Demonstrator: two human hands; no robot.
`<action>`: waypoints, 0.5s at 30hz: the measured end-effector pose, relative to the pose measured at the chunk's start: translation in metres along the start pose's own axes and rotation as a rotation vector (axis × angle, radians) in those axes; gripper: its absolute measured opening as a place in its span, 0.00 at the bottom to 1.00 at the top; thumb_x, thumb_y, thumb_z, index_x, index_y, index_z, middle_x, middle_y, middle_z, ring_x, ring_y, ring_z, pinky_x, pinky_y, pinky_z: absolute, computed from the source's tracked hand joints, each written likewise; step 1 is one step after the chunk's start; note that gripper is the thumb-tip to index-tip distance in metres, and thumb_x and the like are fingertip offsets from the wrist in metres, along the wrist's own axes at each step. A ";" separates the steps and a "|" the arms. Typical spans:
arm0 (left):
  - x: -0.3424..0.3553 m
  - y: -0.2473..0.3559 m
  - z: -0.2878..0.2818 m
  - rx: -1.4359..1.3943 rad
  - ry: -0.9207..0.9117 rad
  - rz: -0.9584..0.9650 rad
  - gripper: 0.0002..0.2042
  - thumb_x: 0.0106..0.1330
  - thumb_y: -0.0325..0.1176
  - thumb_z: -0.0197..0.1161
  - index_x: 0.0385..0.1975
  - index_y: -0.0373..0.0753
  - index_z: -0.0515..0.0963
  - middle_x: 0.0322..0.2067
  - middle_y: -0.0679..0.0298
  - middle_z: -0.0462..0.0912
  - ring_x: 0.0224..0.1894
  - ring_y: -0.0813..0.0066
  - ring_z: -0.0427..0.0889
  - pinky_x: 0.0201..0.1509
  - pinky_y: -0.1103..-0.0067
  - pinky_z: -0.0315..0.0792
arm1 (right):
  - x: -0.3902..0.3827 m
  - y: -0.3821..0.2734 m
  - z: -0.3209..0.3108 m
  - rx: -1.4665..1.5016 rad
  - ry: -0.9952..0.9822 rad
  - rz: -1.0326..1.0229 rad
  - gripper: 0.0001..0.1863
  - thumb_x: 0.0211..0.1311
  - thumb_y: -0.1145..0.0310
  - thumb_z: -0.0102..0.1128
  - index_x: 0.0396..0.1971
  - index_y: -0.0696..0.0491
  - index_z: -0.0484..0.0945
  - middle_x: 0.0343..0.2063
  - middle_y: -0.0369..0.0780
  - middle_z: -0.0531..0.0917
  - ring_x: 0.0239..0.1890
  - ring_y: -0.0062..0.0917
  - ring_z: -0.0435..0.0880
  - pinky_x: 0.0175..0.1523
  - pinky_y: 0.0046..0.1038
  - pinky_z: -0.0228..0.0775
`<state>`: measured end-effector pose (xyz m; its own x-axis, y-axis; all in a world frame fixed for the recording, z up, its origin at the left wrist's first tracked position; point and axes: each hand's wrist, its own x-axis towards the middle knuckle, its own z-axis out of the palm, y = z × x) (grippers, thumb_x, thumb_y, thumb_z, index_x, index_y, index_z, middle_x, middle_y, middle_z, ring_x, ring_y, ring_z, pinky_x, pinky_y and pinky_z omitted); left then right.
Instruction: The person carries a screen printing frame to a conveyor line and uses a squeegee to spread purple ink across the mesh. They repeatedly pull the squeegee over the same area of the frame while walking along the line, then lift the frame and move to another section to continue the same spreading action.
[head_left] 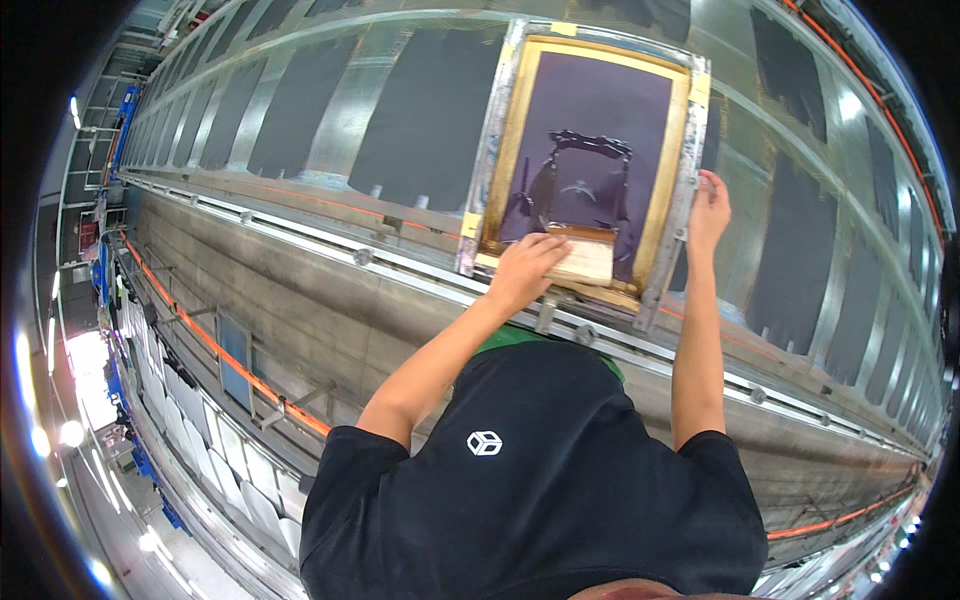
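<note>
Left grip clamped on wooden block, which juts to its right. Right grip at edge of frame; can't tell if clasped. Glossy residue beyond. I'd keep block level, pressure even.

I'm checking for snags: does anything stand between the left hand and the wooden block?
Nothing visible does: the left hand has its fingers directly on the wooden block, at the near end of the frame.

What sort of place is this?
Probably a screen-printing workshop: a framed screen with dark ink, a likely wooden squeegee under the left hand, and a long table bearing dark panels.
</note>
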<state>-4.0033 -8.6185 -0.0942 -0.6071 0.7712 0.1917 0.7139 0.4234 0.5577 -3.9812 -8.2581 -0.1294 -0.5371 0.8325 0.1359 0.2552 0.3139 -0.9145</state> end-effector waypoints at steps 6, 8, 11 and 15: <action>-0.051 -0.130 -0.099 0.047 -0.032 -0.059 0.33 0.43 0.19 0.69 0.57 0.43 0.81 0.58 0.66 0.82 0.59 0.60 0.77 0.63 0.68 0.75 | -0.087 -0.079 0.155 -0.007 -0.021 0.075 0.13 0.74 0.61 0.56 0.49 0.50 0.83 0.23 0.38 0.78 0.25 0.22 0.72 0.37 0.29 0.68; -0.056 -0.173 -0.131 0.091 -0.060 -0.052 0.33 0.42 0.20 0.70 0.56 0.43 0.81 0.57 0.66 0.83 0.57 0.61 0.78 0.63 0.68 0.75 | -0.104 -0.090 0.202 -0.002 -0.007 0.071 0.13 0.74 0.60 0.55 0.49 0.50 0.83 0.22 0.39 0.77 0.25 0.22 0.71 0.37 0.30 0.68; -0.068 -0.215 -0.160 0.100 -0.092 -0.049 0.33 0.43 0.21 0.71 0.56 0.43 0.81 0.57 0.67 0.83 0.57 0.63 0.79 0.62 0.69 0.75 | -0.130 -0.106 0.242 -0.022 -0.045 0.097 0.13 0.75 0.60 0.54 0.50 0.50 0.82 0.19 0.39 0.73 0.24 0.23 0.70 0.36 0.31 0.67; -0.082 -0.252 -0.175 0.141 -0.116 0.007 0.33 0.43 0.22 0.72 0.56 0.43 0.81 0.58 0.68 0.82 0.56 0.64 0.79 0.60 0.69 0.76 | -0.145 -0.121 0.271 -0.067 -0.064 0.126 0.13 0.75 0.62 0.54 0.50 0.49 0.82 0.17 0.39 0.72 0.22 0.24 0.70 0.35 0.32 0.66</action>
<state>-4.1942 -8.8715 -0.1091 -0.5632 0.8207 0.0959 0.7648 0.4739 0.4364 -4.1521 -8.5403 -0.1418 -0.5472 0.8370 -0.0052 0.3758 0.2401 -0.8951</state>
